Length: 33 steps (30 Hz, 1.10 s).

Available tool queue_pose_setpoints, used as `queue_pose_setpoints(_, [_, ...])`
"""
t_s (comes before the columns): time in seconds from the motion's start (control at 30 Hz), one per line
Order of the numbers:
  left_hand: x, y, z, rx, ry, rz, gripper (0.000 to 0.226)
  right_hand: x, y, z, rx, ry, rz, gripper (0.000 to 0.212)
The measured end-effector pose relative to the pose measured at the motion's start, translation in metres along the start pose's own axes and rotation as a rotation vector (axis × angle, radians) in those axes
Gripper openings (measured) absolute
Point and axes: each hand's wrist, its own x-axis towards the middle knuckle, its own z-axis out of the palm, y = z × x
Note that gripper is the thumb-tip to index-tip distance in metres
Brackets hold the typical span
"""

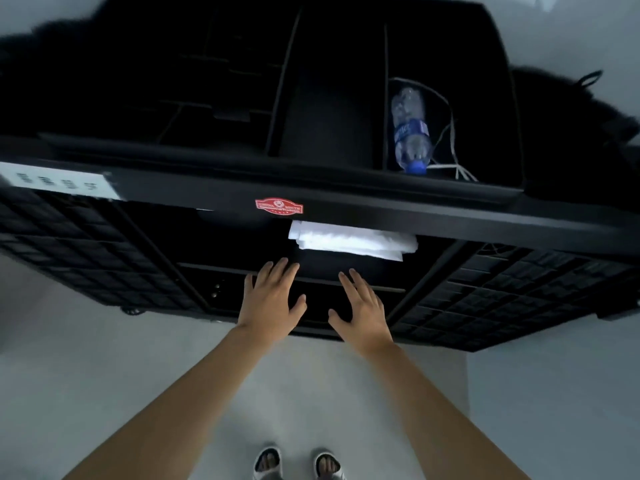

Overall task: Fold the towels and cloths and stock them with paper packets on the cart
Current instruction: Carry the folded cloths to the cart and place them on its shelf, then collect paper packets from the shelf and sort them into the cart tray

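A black service cart (346, 199) fills the upper half of the head view. Folded white towels (349, 241) lie in a small stack on its inner shelf, partly hidden under the cart's top edge. My left hand (272, 299) and my right hand (362, 306) reach toward the shelf side by side, fingers straight and spread, holding nothing. Both hands are just short of the towels and do not touch them.
A clear plastic water bottle (410, 131) with a blue cap lies in the right top compartment beside a white cord (450, 140). A red sticker (279, 206) and a white label (59, 180) are on the cart's front edge. Grey floor lies below, with my sandalled feet (298, 464).
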Motion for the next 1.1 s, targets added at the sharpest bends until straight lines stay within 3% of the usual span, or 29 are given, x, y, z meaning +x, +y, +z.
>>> queue_pose_setpoints(0.33, [-0.117,-0.073,-0.111,-0.036,0.201,-0.418,0.070,0.003,-0.147,-0.022,0.065,-0.204,-0.405,0.080])
queue_pose_setpoints(0.57, [-0.239,-0.126,-0.179,-0.005,0.390,-0.673,0.068,-0.021,-0.271,-0.014,0.188,-0.258,-0.719,0.077])
queue_pose_setpoints(1.1, [-0.554,-0.224,-0.275,0.133,0.684,-0.959,0.065,-0.201,-0.537,0.061,0.210,-0.250,-1.178,0.074])
